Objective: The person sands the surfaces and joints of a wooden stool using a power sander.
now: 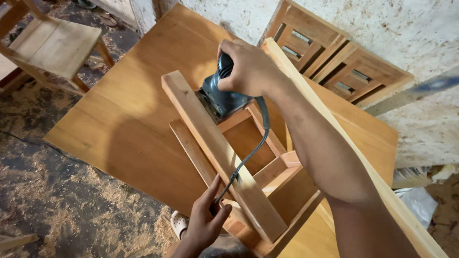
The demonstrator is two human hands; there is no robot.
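My right hand [248, 67] grips the top of a dark blue-grey electric sander [221, 98]. The sander rests against a wooden frame piece [224, 157], beside its long light-coloured rail. That frame lies on a large wooden tabletop [129, 114]. My left hand [205, 222] is at the near end of the frame, fingers pinched around the sander's grey power cord [248, 155], which runs from the tool down to that hand.
A wooden chair [50, 45] stands at the upper left on a sawdust-covered floor [57, 200]. Slatted wooden frames [334, 52] lean against a rough white wall. A long plank [382, 191] runs under my right arm. A white sandal [179, 223] shows below the table edge.
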